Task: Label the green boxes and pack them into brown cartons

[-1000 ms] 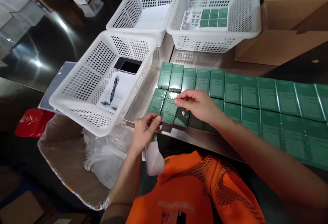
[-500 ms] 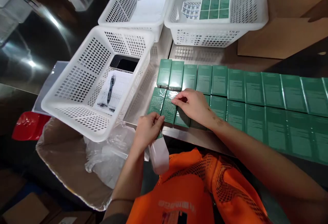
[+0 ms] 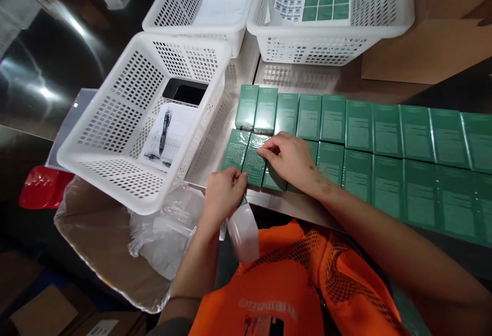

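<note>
Two rows of green boxes in shiny clear wrap stand side by side on the metal table; one back-row box (image 3: 246,106) marks their left end. My left hand (image 3: 223,192) is closed in a pinch on a white paper strip (image 3: 244,233) that hangs below it, a bit of green showing at its top. Its fingertips are close to the front-row boxes. Over the second front-row box (image 3: 254,171), my right hand (image 3: 290,162) has thumb and forefinger pressed together at the top face. Whatever lies between those fingertips is too small to make out.
Left stands a white perforated basket (image 3: 107,172) with a phone, paper and pen. Behind are another basket (image 3: 188,29) with paper and a third (image 3: 330,31) with green sticker sheets. A lined carton (image 3: 92,228) with clear plastic sits below left, near a red scoop-like object (image 3: 42,187).
Both hands keep almost the same place on the boxes. The view has shifted slightly, and the hanging paper strip has swung a little to the right.
</note>
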Tool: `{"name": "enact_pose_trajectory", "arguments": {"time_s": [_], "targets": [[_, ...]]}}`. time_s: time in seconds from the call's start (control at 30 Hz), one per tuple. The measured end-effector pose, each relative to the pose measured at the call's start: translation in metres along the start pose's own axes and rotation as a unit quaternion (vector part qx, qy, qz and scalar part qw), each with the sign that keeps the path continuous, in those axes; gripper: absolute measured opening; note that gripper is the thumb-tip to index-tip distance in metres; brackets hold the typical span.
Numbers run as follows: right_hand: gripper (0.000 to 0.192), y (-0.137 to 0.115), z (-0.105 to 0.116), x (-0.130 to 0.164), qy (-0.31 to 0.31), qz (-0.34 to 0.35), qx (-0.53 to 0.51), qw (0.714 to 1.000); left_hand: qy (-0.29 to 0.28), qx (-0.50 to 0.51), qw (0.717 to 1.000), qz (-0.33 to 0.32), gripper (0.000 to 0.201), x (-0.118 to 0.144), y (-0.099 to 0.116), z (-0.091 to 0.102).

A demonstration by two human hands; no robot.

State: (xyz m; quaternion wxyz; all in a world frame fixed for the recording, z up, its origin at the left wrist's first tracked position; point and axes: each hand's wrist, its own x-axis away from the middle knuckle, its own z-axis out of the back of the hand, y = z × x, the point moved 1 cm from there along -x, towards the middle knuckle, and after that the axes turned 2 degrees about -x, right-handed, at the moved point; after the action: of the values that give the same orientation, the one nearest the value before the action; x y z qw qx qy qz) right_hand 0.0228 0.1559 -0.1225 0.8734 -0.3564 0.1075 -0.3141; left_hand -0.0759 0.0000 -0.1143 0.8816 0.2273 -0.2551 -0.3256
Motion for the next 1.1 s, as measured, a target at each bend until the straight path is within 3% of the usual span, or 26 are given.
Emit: {"name": "enact_pose_trajectory", "arguments": {"time_s": [0.1,0.2,0.27,0.33,0.43,0.53,0.63,0.7,0.77,0.83,0.97,1.1], "targets": [[0.009,0.000,-0.004,0.000,0.030,-0.005,0.000,1.000,0.011,-0.054,0.998,-0.002,0.038,0.002,0.001,0.000],[0.041,0.005,-0.003,-0.004,0.084,-0.009,-0.024,0.996,0.014,-0.084,0.996,0.012,0.045,0.009,-0.005,0.002],[0.047,0.007,0.000,-0.002,0.082,-0.004,-0.060,0.995,0.041,-0.063,0.997,0.017,0.046,0.016,-0.009,0.004],[0.041,0.004,0.004,0.011,0.063,0.014,-0.116,0.991,0.131,-0.006,0.991,0.020,0.046,0.022,-0.011,0.007],[0.037,-0.011,0.008,0.052,0.047,0.062,-0.185,0.980,0.317,0.105,0.942,0.031,0.045,0.028,-0.004,0.009],[0.046,-0.025,0.002,0.092,0.028,0.102,-0.208,0.972,0.398,0.201,0.895,0.014,0.049,0.026,0.009,0.005],[0.028,-0.025,-0.004,0.108,0.067,0.092,-0.209,0.971,0.334,0.336,0.881,-0.013,0.051,0.024,0.018,0.001],[0.015,-0.017,-0.001,0.106,0.118,0.074,-0.201,0.970,0.218,0.421,0.880,-0.033,0.043,0.025,0.018,0.000],[0.013,-0.010,0.007,0.101,0.148,0.068,-0.175,0.971,0.080,0.466,0.880,-0.046,0.038,0.028,0.015,0.002],[0.015,-0.006,0.017,0.098,0.163,0.092,-0.121,0.975,-0.016,0.480,0.876,-0.053,0.041,0.032,0.012,0.003],[0.020,-0.013,0.029,0.099,0.234,0.184,-0.022,0.954,-0.048,0.492,0.866,-0.079,0.018,0.040,0.011,0.006],[0.025,-0.023,0.028,0.099,0.223,0.222,-0.076,0.946,-0.047,0.479,0.869,-0.111,0.009,0.047,0.016,0.006]]}}
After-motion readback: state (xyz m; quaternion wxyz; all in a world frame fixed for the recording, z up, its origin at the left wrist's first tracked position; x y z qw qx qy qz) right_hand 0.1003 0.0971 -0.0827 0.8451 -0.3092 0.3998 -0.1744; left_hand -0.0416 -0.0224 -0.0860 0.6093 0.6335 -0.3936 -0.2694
